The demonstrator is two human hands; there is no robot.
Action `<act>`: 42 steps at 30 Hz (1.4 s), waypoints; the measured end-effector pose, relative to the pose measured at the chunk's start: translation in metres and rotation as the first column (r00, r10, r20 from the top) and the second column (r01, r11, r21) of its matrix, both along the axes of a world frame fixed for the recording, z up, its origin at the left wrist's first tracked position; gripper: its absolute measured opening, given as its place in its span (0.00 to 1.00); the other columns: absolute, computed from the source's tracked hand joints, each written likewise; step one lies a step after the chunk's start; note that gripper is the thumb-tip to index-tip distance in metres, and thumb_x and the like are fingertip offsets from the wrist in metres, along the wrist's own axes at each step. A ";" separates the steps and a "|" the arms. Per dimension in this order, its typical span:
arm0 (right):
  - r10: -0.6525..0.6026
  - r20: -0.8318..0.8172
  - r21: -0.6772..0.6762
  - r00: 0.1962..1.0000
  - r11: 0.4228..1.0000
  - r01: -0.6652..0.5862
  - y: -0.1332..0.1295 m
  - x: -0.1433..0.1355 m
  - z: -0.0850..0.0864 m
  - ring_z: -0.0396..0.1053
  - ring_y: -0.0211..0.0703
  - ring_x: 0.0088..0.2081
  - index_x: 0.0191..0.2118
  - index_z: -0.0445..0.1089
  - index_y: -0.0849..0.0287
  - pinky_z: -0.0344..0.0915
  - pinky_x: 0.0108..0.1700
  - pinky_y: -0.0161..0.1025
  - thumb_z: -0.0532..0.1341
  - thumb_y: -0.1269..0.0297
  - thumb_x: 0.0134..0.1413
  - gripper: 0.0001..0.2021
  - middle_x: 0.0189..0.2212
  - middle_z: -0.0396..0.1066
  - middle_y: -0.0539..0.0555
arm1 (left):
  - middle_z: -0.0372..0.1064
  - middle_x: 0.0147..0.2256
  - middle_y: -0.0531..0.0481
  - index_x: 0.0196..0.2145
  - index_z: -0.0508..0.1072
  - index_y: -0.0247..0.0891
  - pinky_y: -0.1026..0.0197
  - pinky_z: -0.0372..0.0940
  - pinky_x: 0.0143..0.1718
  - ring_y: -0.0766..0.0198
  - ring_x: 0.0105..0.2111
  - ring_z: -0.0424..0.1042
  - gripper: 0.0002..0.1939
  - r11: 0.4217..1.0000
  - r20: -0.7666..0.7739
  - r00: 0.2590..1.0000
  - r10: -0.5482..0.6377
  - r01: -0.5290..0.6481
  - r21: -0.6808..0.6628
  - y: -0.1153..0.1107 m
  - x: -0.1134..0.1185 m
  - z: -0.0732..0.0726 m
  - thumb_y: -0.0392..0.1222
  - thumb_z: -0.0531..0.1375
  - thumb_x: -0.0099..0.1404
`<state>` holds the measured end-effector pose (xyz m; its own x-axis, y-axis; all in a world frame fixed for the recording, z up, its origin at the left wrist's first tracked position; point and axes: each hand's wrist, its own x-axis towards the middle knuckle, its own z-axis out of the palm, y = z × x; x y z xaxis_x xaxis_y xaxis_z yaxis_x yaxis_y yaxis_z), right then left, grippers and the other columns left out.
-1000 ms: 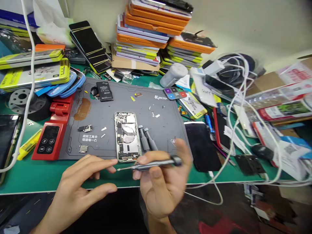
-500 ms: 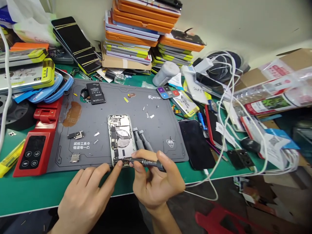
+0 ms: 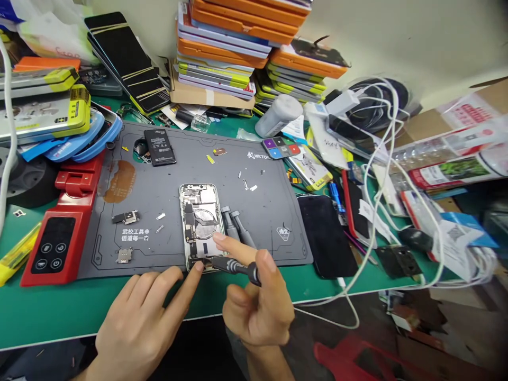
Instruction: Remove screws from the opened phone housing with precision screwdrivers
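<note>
Presently legible, mat [image 3: 159, 180]: "WKTO", remaining letters covered; "武校工具" at lower left, more characters below.
Battery [image 3: 160, 147]: white print, too small to read.
Opened phone [image 3: 204, 211]: lies on the mat, near edge at the mat's near border.
Left hand [image 3: 138, 312]: palm down, holding nothing, fingers loosely bent, index fingertip at the phone's near end.
Right hand [image 3: 257, 307]: grips screwdriver [image 3: 234, 266], index finger extended over the phone, driver tip at its near end.
</note>
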<state>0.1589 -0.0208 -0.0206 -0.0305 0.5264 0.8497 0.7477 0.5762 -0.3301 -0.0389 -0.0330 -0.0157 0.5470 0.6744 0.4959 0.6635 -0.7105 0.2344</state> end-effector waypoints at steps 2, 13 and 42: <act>-0.060 0.007 0.039 0.998 0.997 0.059 0.000 0.000 0.003 0.83 0.44 0.42 0.74 0.63 0.62 0.86 0.42 0.42 0.61 0.74 0.74 0.27 0.42 0.82 0.56 | 0.76 0.46 0.44 0.66 0.74 0.31 0.53 0.65 0.45 0.58 0.40 0.69 0.22 1.000 0.025 1.000 0.015 -0.015 0.003 -0.001 0.001 0.000 0.27 0.60 0.77; -0.038 0.003 -0.046 0.999 0.998 0.038 0.004 -0.004 0.012 0.81 0.46 0.47 0.71 0.66 0.57 0.84 0.45 0.47 0.54 0.77 0.74 0.25 0.45 0.82 0.56 | 0.77 0.44 0.44 0.61 0.76 0.29 0.53 0.66 0.44 0.58 0.39 0.71 0.19 0.998 0.028 0.999 0.038 -0.039 0.045 0.003 0.005 0.001 0.27 0.62 0.75; 0.090 -0.162 -0.044 0.983 0.994 -0.099 -0.004 -0.008 0.008 0.85 0.45 0.41 0.71 0.63 0.56 0.86 0.42 0.45 0.69 0.84 0.60 0.37 0.45 0.83 0.55 | 0.79 0.42 0.45 0.62 0.76 0.29 0.54 0.68 0.40 0.59 0.36 0.73 0.18 0.992 0.037 0.997 0.066 -0.070 0.104 -0.001 0.004 -0.002 0.29 0.61 0.76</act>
<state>0.1507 -0.0244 -0.0122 0.0513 0.5706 0.8196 0.6262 0.6210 -0.4715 -0.0347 -0.0340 -0.0173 0.4834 0.6526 0.5835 0.7043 -0.6858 0.1835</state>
